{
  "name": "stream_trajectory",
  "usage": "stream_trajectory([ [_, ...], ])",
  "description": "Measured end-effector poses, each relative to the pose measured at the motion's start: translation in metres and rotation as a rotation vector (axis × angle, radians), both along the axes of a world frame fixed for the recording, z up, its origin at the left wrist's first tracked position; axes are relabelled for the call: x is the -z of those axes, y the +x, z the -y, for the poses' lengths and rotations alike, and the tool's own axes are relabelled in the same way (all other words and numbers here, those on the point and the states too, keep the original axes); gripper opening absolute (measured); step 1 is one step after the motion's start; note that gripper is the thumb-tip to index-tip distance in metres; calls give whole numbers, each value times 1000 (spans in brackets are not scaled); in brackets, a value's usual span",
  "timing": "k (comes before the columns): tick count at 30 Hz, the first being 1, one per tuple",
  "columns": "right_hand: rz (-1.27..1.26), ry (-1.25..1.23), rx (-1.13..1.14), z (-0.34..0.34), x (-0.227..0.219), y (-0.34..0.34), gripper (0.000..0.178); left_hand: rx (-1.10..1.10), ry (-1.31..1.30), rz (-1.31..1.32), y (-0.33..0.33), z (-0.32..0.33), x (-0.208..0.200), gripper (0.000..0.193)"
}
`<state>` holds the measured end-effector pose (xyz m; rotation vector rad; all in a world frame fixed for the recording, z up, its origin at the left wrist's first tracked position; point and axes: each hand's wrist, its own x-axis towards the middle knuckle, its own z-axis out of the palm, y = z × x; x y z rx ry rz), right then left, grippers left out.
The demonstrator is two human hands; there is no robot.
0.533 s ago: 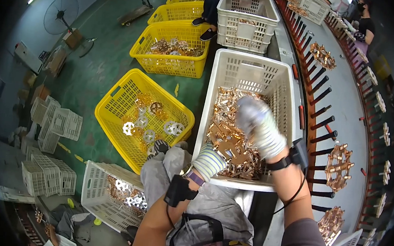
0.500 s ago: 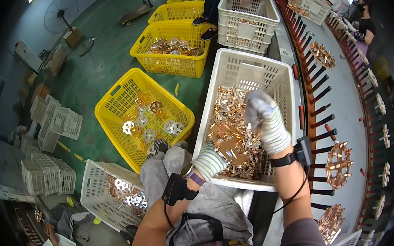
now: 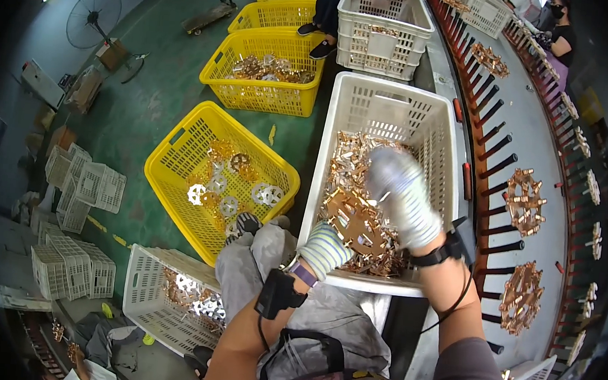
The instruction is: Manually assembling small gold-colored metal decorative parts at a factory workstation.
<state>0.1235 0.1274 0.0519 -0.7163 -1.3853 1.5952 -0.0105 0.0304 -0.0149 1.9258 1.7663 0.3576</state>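
My left hand [image 3: 324, 251], in a striped knit glove, grips the near-left edge of a copper-coloured slotted disc [image 3: 352, 219]. Its fingertips are partly hidden by the disc. Small upright pieces stand around the disc's rim. My right hand [image 3: 402, 190], gloved alike, is smeared by motion just right of the disc and above the crate; its fingers cannot be made out. Both hands are over a white plastic crate [image 3: 319, 184] in front of me, which holds a heap of small copper-coloured metal pieces [image 3: 353, 151].
Yellow baskets [image 3: 167, 154] with metal discs stand to the left. A tilted white crate [image 3: 140, 298] with more discs lies near my left leg. At right runs a conveyor [image 3: 485, 197] with dark pegs and copper disc assemblies [image 3: 524, 200]. Other people work farther off.
My right hand has shifted a little left, toward the disc. The disc stays in my left hand, slightly turned. On the conveyor the copper assemblies have travelled away from me.
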Motion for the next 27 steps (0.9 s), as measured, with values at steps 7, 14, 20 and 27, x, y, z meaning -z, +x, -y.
stream_trajectory([
  [7,656,711,-276,-7,29,-5,30,92,90,53,0,6,29,27],
  [14,49,45,-49,-4,0,10,23,209,185,112,-75,82,62,30],
  [20,373,194,-107,-34,23,23,22,268,270,160,-9,-13,60,33],
  [27,703,614,-370,-19,27,14,31,268,259,369,-2,-3,71,40],
])
